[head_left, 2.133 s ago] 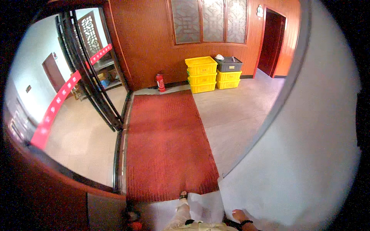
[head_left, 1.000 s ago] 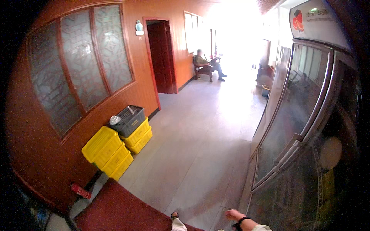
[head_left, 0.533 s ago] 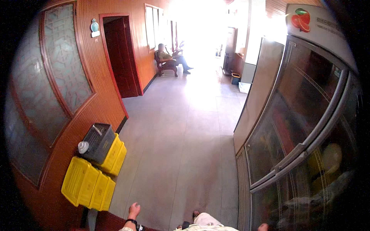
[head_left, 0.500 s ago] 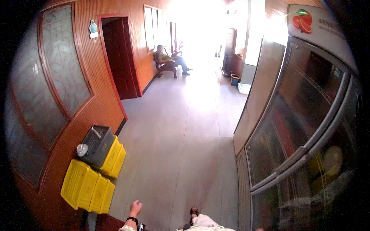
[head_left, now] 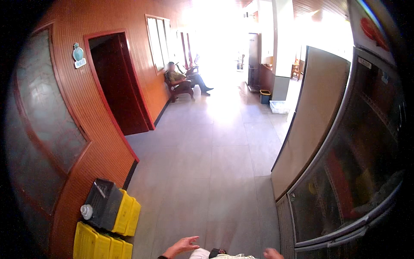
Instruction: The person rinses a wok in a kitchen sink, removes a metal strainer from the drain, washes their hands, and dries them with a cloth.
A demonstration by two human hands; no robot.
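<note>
Walked corridor, L hand (head_left: 181, 247) empty, fingers spread; R hand (head_left: 272, 253) at frame edge, grip unclear. Best kept mid floor (head_left: 215, 172), off crates (head_left: 103, 233) & fridge (head_left: 345, 172).

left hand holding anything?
No. The left hand is open with fingers spread above the grey floor, touching nothing; the yellow crates sit apart.

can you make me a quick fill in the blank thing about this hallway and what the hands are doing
The left hand is open and holds ____.
The dark crate sits on crates coloured ____.
A person at the far end is ____ on a chair.
The floor is laid with grey ____.

Missing words: nothing; yellow; sitting; tiles
</note>
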